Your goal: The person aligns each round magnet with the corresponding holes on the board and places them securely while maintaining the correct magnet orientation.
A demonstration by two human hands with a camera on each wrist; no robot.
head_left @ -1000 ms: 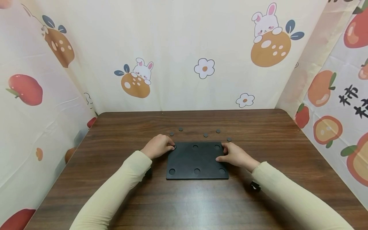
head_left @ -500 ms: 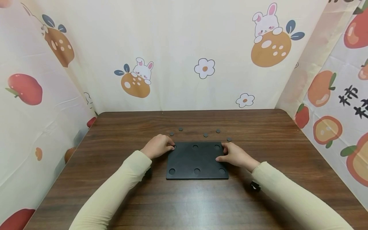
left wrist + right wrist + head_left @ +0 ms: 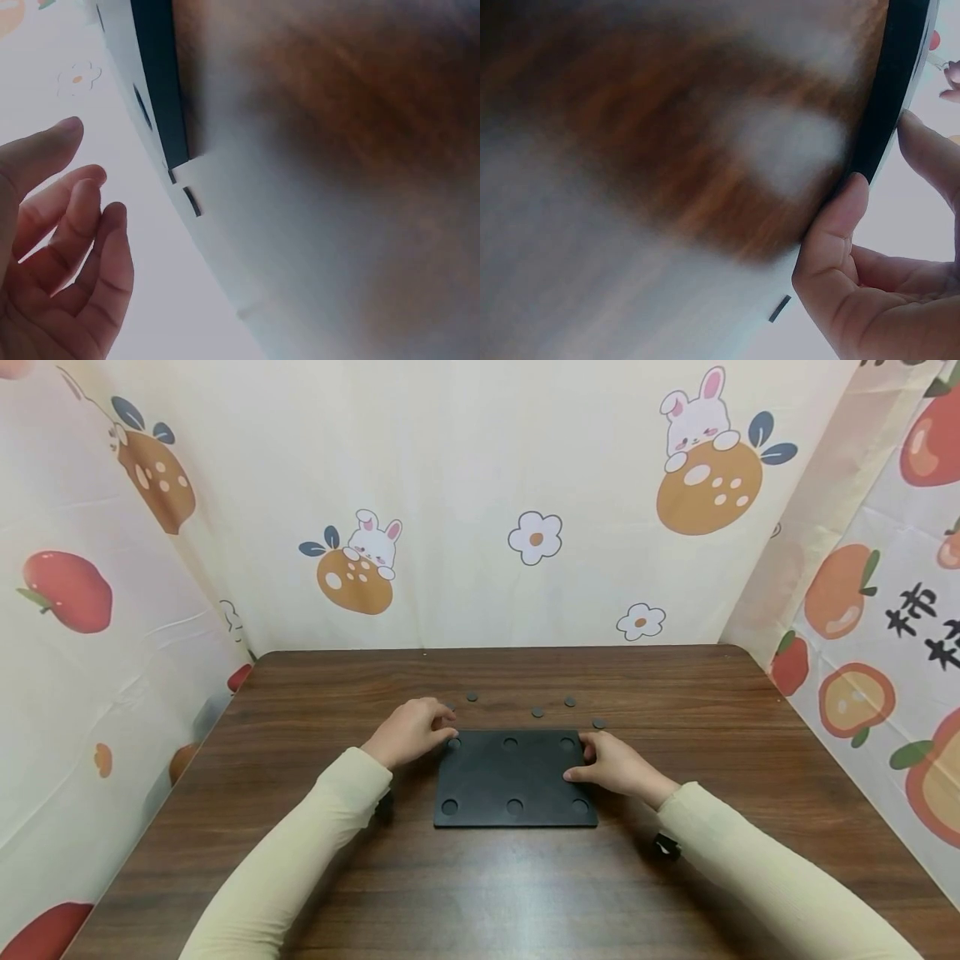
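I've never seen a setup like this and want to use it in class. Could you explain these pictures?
There is no machine here: these are a person's left hand and right hand, both bare. The wide picture looks down from the head; the two close ones look out from the left and right wrists. On the brown table lies a black board with six round hollows. Beyond its far edge lie five small dark discs, one partly hidden by the left hand. The right hand pinches the board's right edge in its fingers. The left hand is at the board's far left corner, its fingers loosely bent, and no object shows in them.
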